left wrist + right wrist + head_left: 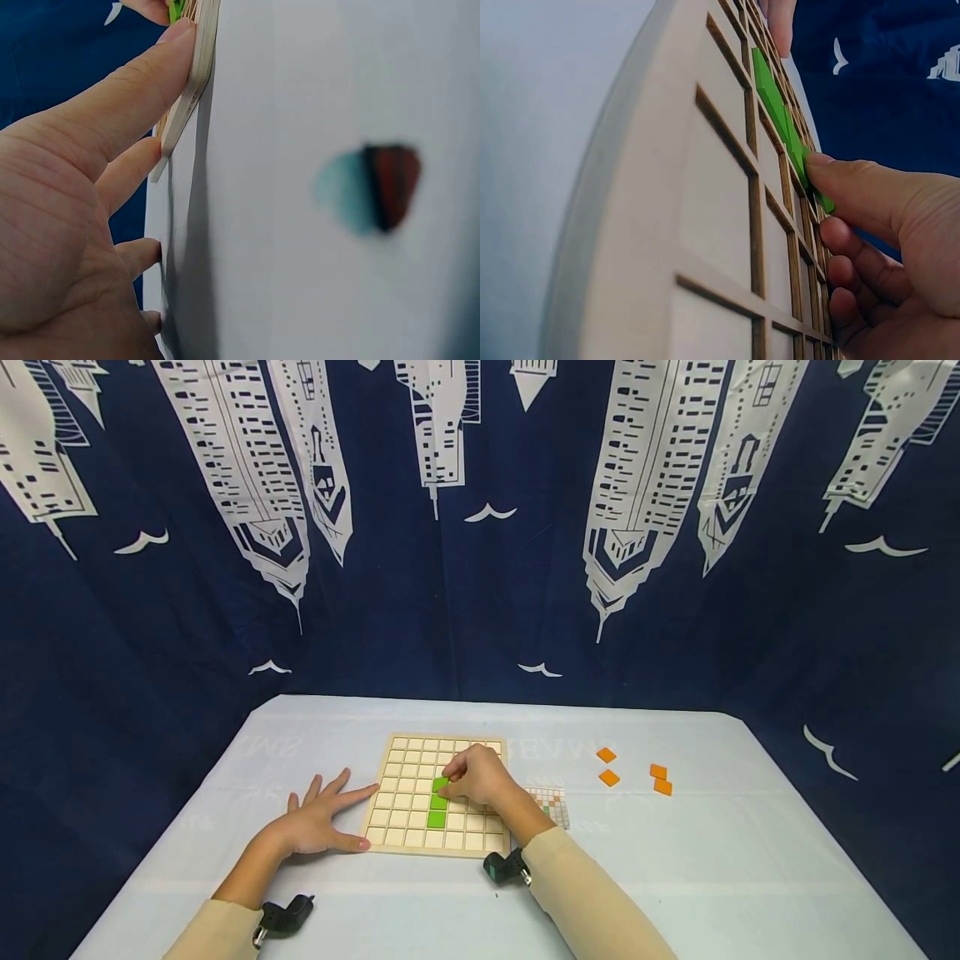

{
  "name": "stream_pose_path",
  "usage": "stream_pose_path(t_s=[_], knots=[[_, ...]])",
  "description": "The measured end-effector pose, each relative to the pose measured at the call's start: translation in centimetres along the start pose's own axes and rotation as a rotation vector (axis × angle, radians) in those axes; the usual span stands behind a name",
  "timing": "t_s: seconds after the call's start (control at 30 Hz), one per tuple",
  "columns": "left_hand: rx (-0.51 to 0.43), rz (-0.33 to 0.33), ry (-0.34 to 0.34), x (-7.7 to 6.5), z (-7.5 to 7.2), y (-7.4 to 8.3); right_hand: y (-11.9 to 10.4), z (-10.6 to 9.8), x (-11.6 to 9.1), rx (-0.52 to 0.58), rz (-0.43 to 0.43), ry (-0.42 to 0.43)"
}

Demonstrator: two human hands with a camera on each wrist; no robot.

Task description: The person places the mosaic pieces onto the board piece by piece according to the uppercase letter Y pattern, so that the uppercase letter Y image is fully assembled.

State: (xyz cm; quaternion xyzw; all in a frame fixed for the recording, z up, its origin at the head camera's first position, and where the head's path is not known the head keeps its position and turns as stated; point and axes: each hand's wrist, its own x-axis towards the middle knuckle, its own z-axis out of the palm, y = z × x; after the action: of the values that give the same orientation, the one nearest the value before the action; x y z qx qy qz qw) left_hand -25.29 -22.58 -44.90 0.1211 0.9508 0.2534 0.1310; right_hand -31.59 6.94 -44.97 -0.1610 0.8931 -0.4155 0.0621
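A wooden grid board (pixel 431 852) lies on the table, with green square tiles in a column near its middle. The nearest green tile (pixel 437 819) lies flat in a cell. At the far end of the column my right hand (pixel 480 777) pinches another green tile (pixel 440 785), its thumb (pixel 855 184) against the tile's edge in the right wrist view. The right index fingertip is partly hidden there. My left hand (pixel 313 822) is spread at the board's left side, the thumb (pixel 142 82) and index finger touching the edge.
A small printed pattern card (pixel 557 810) lies right of the board, partly covered by the right forearm. Several orange tiles (pixel 609 777) are scattered farther right on the white table (pixel 712 860). A dark blue curtain (pixel 450 610) hangs behind the table.
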Motion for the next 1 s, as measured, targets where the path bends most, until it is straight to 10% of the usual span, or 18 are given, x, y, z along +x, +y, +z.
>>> stream_pose_path(t_s=[1.0], knots=[[0.005, 0.003, 0.003, 0.1, 0.0, 0.0, 2.1, -2.3, -2.0, 0.066, -0.072, 0.14]])
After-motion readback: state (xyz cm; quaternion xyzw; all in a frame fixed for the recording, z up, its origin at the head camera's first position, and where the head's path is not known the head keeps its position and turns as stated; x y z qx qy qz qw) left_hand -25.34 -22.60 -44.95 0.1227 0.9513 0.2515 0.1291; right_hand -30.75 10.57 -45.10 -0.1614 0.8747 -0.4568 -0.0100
